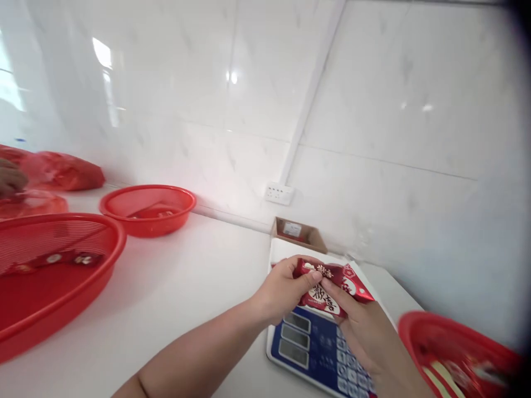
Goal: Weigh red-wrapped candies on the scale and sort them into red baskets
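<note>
Red printed packets [321,298] with white patches and dark lettering are held between my two hands, above a digital scale [317,345]. My left hand [286,287] grips their left side, thumb on top. My right hand [357,315] pinches them from the right, its thumb lying close to the left one. The packets overlap, and I cannot tell how many there are. Under them the scale's white pan is partly covered; its blue panel with grey displays and keys shows below my hands.
An open cardboard box [298,233] stands behind the scale. Red baskets with packets are at left [62,309], back left [149,213] and lower right [460,354]. Another person's hand [11,178] is at the far left, near red plastic bags [62,171]. A socket [279,193] is on the wall.
</note>
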Motion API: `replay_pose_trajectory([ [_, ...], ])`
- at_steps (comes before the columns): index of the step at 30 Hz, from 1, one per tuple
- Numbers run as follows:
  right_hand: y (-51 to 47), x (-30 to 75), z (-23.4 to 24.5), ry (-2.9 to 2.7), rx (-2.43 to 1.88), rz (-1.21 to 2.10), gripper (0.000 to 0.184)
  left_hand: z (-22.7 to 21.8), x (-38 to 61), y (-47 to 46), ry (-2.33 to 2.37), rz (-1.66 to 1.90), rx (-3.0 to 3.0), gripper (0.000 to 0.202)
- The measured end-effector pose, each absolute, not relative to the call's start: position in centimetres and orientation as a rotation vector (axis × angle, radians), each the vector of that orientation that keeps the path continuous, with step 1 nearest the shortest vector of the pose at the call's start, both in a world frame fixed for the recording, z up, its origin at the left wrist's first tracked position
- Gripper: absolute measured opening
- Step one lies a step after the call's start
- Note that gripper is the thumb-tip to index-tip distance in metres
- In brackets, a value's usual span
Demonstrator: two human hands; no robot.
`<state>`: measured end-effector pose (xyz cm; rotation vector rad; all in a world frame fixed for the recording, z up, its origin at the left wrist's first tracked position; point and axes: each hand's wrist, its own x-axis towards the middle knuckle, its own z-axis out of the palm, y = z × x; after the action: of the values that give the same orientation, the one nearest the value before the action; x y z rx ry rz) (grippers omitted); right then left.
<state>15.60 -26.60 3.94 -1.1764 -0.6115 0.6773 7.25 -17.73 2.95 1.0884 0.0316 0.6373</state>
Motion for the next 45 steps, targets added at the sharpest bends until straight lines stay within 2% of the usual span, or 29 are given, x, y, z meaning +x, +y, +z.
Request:
replay_pose_trajectory([
  [4,-24.3,15.9,4.9,-0.704,-1.112,0.662,0.057,4.0,6.8,-15.7,0.124,0.762,0.999,0.045],
  [12,-22.3,16.8,2.6,-0.623,-1.171,0.736,0.042,3.4,7.0,-14.0,0.261,1.018,1.068,0.037],
  [24,-23.0,19.4,3.6,-0.259,-0.996,0.565,0.036,3.2,7.2,-12.6,0.243,0.795,0.726,0.023],
  [27,-23.2,19.7,3.8,-0.267,-0.985,0.536,0.032,3.3,7.2,-13.0,0.246,0.741,0.678,0.021],
  [37,-23.7,19.7,4.1,-0.284,-0.979,0.517,0.037,3.1,7.2,-13.3,0.224,0.724,0.706,0.019],
  [45,-23.6,20.1,3.5,-0.363,-1.02,0.485,0.03,3.1,7.4,-13.5,0.207,0.724,0.748,0.018],
])
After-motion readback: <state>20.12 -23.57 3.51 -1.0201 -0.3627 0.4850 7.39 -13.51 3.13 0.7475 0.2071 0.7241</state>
